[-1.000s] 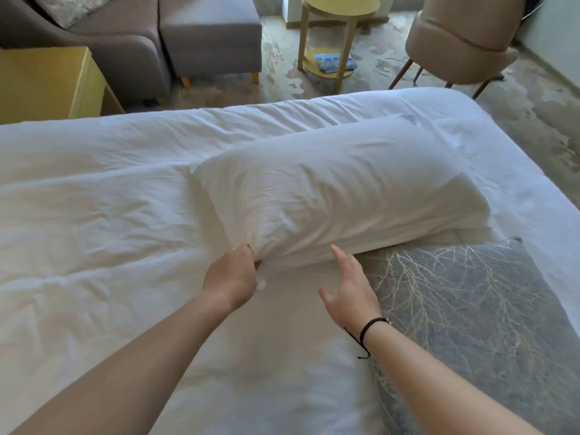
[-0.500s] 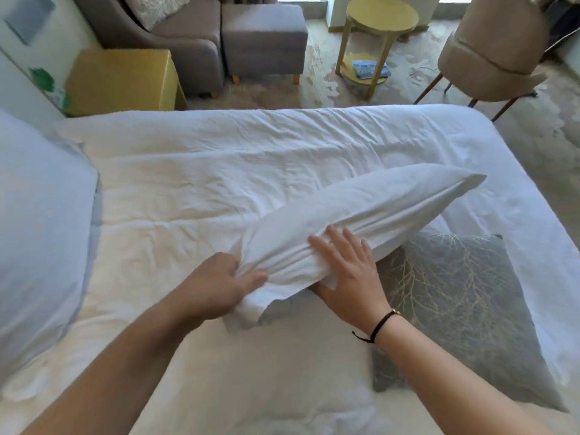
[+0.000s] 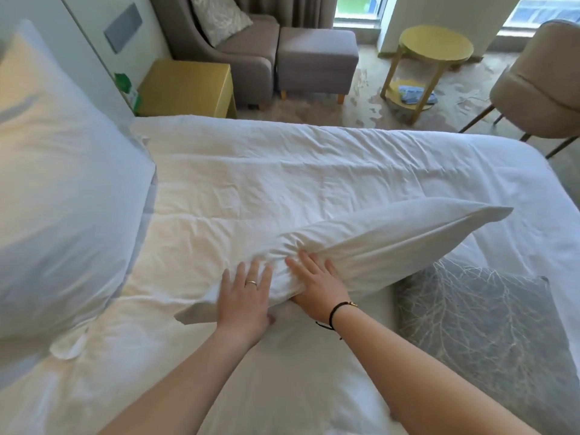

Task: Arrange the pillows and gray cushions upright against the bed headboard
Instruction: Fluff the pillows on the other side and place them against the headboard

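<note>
In the head view, at the middle of the white bed: one white pillow lifted at an angle, near end low by the hands, far corner raised toward the foot side. Left hand laid flat on the near end, fingers straight and spread, thumb tucked beneath the edge. Right hand just beside it, fingers extended over the bunched fabric, thumb apparently under the pillow; more a cradling support than a tight clasp. Judged as mid-carry, not yet placed.

To the head side of that pillow, far left of frame: a second large pillow already propped roughly upright, seemingly against the headboard wall, though blurred. Counted as done, or nearly.

To the foot side, just beyond the held pillow's lower edge: a gray cushion with a branch pattern, lying flat on the bed, untouched. Remaining, by this reckoning: standing the held pillow, then the cushion; any further cushions not visible.
</note>
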`<state>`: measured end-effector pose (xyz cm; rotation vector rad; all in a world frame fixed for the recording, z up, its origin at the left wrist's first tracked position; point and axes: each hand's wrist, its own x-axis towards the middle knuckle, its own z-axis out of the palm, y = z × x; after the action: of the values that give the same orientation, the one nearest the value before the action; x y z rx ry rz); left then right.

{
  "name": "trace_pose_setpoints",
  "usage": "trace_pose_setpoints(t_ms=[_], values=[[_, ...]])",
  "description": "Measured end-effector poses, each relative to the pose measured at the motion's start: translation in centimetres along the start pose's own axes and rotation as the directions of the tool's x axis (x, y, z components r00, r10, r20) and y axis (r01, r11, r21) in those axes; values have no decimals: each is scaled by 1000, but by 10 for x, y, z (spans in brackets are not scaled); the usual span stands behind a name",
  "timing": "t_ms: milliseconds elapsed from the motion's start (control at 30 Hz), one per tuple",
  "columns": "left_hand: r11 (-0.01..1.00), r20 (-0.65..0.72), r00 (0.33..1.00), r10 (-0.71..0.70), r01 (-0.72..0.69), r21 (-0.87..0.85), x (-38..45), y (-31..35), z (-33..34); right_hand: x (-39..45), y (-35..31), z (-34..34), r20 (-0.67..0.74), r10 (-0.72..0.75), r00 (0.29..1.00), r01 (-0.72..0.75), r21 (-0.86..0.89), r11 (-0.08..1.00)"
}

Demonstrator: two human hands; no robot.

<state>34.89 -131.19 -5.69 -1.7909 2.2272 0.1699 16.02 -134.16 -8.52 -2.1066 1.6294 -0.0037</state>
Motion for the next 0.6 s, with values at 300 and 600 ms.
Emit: trace_pose_setpoints(t_ms=[300, 600], values=[[995, 6, 995, -95, 95, -21, 13, -11, 19, -5, 93, -59, 36, 16, 999, -1, -384, 923], [984, 26, 984, -175, 176, -17, 20, -2, 15, 13, 143, -63, -24, -135, 990, 106, -499, 860]])
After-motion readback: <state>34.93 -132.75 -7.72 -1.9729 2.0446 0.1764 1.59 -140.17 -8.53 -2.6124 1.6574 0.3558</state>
